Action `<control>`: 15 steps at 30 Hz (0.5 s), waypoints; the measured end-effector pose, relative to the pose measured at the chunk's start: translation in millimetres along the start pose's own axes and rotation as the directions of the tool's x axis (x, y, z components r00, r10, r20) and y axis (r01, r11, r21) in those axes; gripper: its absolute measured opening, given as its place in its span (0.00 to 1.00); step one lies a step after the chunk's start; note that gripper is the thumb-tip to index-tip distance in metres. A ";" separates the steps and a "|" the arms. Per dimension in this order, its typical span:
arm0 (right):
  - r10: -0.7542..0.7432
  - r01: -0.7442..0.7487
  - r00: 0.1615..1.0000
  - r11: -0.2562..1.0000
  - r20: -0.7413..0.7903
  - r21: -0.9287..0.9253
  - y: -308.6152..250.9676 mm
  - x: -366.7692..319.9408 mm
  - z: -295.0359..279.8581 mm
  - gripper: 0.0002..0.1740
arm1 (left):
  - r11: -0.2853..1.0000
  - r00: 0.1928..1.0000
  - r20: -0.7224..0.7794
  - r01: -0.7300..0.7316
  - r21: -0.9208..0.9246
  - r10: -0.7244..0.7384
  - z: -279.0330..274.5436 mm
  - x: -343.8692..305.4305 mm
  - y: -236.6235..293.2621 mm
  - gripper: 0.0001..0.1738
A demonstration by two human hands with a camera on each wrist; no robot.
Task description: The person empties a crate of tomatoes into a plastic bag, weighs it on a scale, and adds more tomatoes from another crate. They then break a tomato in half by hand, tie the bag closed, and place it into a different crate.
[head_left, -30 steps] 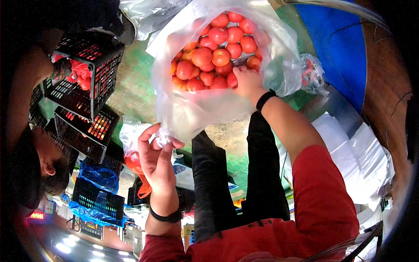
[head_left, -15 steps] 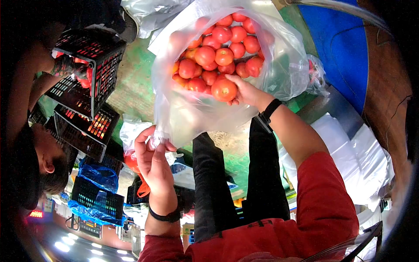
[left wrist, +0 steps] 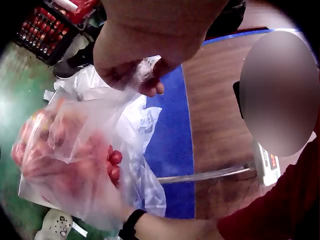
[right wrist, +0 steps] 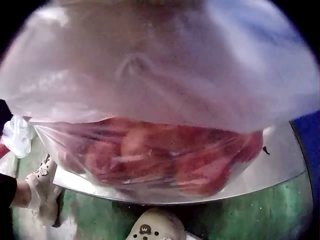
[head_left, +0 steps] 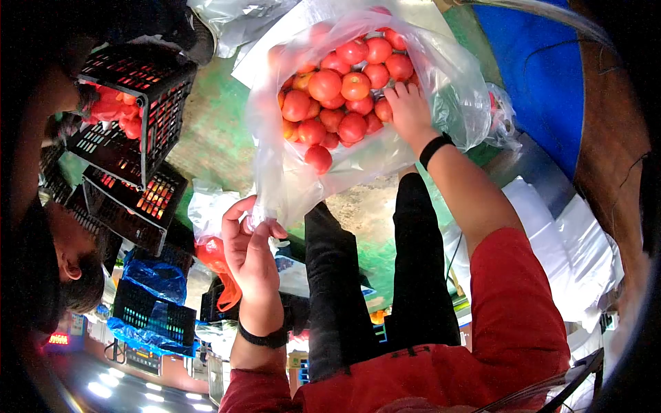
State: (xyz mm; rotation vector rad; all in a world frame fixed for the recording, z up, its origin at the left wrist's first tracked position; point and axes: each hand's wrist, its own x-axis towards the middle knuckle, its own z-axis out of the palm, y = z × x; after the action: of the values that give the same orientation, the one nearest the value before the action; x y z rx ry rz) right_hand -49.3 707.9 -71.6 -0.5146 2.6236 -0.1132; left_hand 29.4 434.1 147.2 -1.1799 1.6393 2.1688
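A translucent plastic bag [head_left: 344, 162] lies open, filled with red tomatoes [head_left: 325, 85]. One tomato [head_left: 318, 159] rests apart on the near inner side of the bag. My left hand [head_left: 255, 251] pinches the bag's gathered edge; the left wrist view shows this hand [left wrist: 142, 50] above the bag [left wrist: 75, 165]. Inside the mouth, my right hand [head_left: 411, 113] has its fingers on tomatoes at the right side, their tips partly hidden. The right wrist view shows tomatoes [right wrist: 200, 165] through the plastic, with the hand out of sight.
Black crates [head_left: 165, 124] with red contents stand at the left beside another person. White plastic sheets [head_left: 564, 241] lie at the right, a blue surface [head_left: 533, 76] beyond. Below the bag are a metal platform [right wrist: 280, 160] and light clogs [right wrist: 157, 227].
My right hand took up a tomato and drew it toward the near side, then let it go there and moved back to the right of the pile. The left hand has barely moved.
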 end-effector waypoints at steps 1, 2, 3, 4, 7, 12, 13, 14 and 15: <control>-0.013 0.015 0.997 1.000 0.073 -0.016 0.0 -5.2 -6.7 0.13 | 1.000 1.000 0.017 0.003 -0.013 -0.003 0.6 0.6 -2.2 0.17; 0.020 -0.004 0.986 0.996 0.167 -0.094 -0.6 -9.6 -8.2 0.13 | 1.000 1.000 0.026 -0.004 -0.006 0.004 -1.8 1.8 -3.2 0.18; 0.021 -0.004 0.986 0.995 0.167 -0.100 -1.3 -11.1 -9.1 0.13 | 1.000 1.000 0.028 -0.004 -0.011 0.004 0.0 2.3 -2.5 0.18; 0.075 -0.022 0.934 0.988 0.351 -0.154 -3.3 -10.9 -10.2 0.13 | 1.000 1.000 0.010 -0.007 0.014 0.007 2.6 3.3 0.1 0.18; 0.138 -0.089 0.834 0.989 0.535 -0.118 -13.6 -3.4 -18.4 0.14 | 0.998 0.998 0.035 0.051 0.038 -0.052 8.6 3.1 -2.6 0.18; 0.133 -0.147 0.989 0.920 0.065 0.364 -45.2 18.2 9.1 0.33 | 1.000 1.000 0.028 -0.003 0.016 0.003 7.2 7.5 -2.3 0.17; 0.139 -0.113 0.989 0.928 -0.047 0.355 -57.4 23.4 11.6 0.35 | 1.000 1.000 0.028 -0.002 0.022 0.002 7.3 9.2 -3.2 0.17; 0.145 -0.084 0.977 0.936 -0.155 0.342 -70.3 27.7 10.9 0.37 | 1.000 1.000 0.018 -0.012 0.017 0.011 7.6 10.9 -3.8 0.17; 0.196 -0.154 0.976 0.926 -0.090 0.344 -83.2 26.9 8.2 0.40 | 1.000 1.000 0.009 -0.020 0.013 0.019 8.3 11.8 -3.8 0.17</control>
State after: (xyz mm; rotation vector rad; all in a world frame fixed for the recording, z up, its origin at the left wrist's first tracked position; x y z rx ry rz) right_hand -39.6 620.7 -76.6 -0.1564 2.6751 -0.5399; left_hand 19.7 439.2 137.1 -1.1536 1.6660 2.1680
